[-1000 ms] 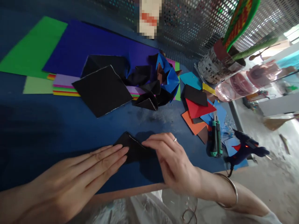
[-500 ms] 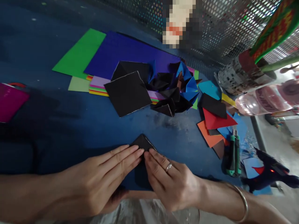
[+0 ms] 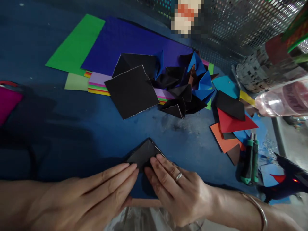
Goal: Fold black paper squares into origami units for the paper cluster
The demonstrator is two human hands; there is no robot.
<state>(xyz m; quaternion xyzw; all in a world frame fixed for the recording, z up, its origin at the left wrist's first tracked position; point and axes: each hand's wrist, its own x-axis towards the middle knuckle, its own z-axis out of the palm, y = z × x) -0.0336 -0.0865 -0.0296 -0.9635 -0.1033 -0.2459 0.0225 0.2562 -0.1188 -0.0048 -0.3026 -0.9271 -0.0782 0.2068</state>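
A folded black paper (image 3: 143, 155) lies on the blue tabletop in front of me, its peak pointing away and a pale cut edge on its right side. My left hand (image 3: 106, 192) rests palm down with fingers stretched flat, their tips on the paper's lower left edge. On the paper's right side, my right hand (image 3: 175, 187) has its fingers close together and bent, pressing the paper down; a ring and a bangle are on this arm. The fingers cover the paper's lower right part. Beyond it lies a flat black paper square (image 3: 131, 93).
Folded black and blue paper pieces (image 3: 180, 93) sit on stacked coloured sheets (image 3: 139, 38). At right are paper scraps (image 3: 233, 118), a green-black cutter (image 3: 250, 160), a glue gun (image 3: 286, 175) with a lit red light and a clear bottle (image 3: 281, 99). A magenta item (image 3: 9, 102) is far left.
My left hand has slid down and left along the folded black paper, uncovering more of it. My right hand stays on its right side. The camera view has shifted slightly.
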